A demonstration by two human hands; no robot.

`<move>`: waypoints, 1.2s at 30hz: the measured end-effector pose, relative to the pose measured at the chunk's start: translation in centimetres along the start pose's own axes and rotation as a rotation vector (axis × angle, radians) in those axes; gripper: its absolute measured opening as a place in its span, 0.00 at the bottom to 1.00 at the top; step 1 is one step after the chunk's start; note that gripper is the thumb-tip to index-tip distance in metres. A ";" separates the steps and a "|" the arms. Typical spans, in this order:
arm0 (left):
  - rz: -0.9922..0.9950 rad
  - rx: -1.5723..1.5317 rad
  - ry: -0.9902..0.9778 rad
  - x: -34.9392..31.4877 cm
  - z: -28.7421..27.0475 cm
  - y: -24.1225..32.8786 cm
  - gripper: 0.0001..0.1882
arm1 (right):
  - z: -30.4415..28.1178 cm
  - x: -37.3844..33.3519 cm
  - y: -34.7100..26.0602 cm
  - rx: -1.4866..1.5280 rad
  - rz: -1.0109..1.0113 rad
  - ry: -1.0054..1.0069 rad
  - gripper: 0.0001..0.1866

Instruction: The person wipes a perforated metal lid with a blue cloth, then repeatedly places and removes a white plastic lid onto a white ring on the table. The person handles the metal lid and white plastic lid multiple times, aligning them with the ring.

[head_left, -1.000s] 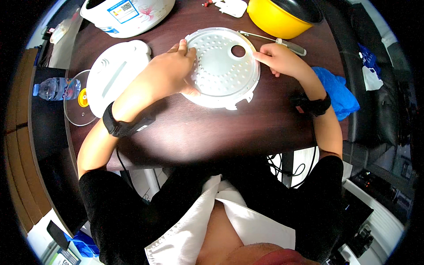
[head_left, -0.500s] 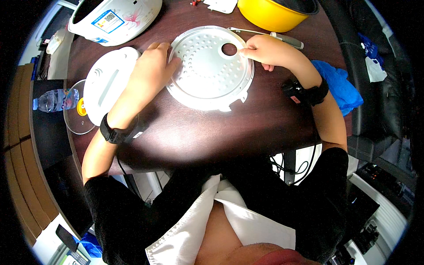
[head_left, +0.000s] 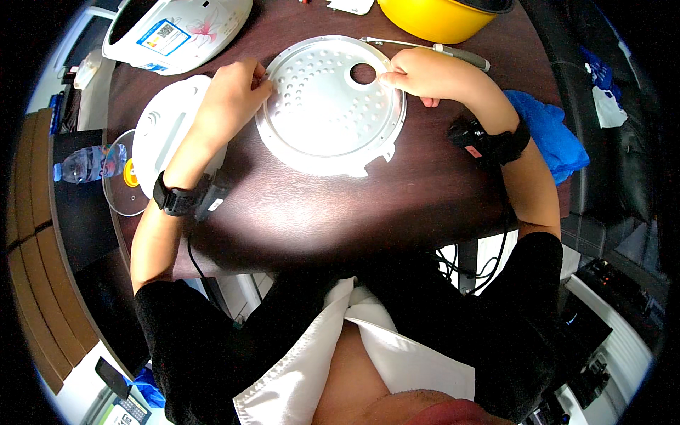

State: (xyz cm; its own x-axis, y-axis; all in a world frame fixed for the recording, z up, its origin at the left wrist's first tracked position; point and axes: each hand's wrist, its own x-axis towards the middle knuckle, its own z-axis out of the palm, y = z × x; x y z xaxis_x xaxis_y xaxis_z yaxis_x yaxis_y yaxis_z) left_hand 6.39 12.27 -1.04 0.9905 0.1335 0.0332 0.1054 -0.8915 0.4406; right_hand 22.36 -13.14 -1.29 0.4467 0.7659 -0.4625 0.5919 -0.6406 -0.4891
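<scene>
A round metal inner lid plate point(head_left: 333, 117) lies on the dark table before me. It has many small dimples, a round hole near its upper right and small tabs on its lower rim. My left hand point(head_left: 237, 99) has its fingers curled in at the left rim, thumb against the edge. The right rim, beside the hole, is pinched by my right hand point(head_left: 432, 74). Partly under my left forearm rests a white oval lid point(head_left: 159, 131). Beyond my right hand lies a screwdriver point(head_left: 464, 59) with a grey handle.
A white rice cooker body point(head_left: 191, 35) stands at the far left, a yellow pot point(head_left: 432, 23) at the far right. A blue cloth point(head_left: 549, 134) lies by my right forearm. At left are a clear round lid point(head_left: 117, 198) with a yellow knob and a water bottle point(head_left: 85, 164).
My left hand has drawn back a little to the left, its fingers now curled at the rim instead of reaching over it. The plate sits slightly farther left and up in view.
</scene>
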 end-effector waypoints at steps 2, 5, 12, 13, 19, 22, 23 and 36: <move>-0.004 -0.003 0.017 -0.2 0.2 0.0 0.12 | 0.0 0.0 0.0 -0.010 0.009 -0.006 0.23; -0.053 0.040 0.012 -0.6 0.2 0.9 0.16 | -0.1 -0.3 0.0 0.030 0.017 -0.017 0.23; 0.102 0.202 -0.024 -4.1 -0.3 3.5 0.42 | -0.3 -0.2 0.4 0.008 -0.001 -0.025 0.24; 0.150 0.219 -0.052 -4.1 -0.3 3.5 0.44 | -0.2 0.0 0.6 0.016 -0.016 -0.023 0.25; 0.260 0.188 -0.224 -3.0 0.3 2.3 0.54 | 0.0 0.2 1.0 0.025 -0.059 -0.018 0.25; 0.284 0.156 -0.246 -2.5 0.6 2.0 0.58 | 0.0 0.1 0.8 0.005 -0.034 -0.016 0.25; 0.296 0.162 -0.255 -2.5 0.5 1.9 0.60 | 0.0 0.1 0.9 0.015 -0.042 -0.016 0.24; 0.289 0.349 -0.320 -2.5 0.7 2.4 0.65 | 0.9 0.2 2.1 0.049 -0.101 0.054 0.24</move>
State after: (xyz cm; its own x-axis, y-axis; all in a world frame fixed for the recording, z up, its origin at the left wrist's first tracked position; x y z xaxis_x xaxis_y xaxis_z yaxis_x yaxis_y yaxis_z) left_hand 4.19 9.45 -0.71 0.9551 -0.2272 -0.1900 -0.2053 -0.9702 0.1284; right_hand 23.10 -14.41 -3.06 0.4229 0.8278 -0.3687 0.6031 -0.5608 -0.5672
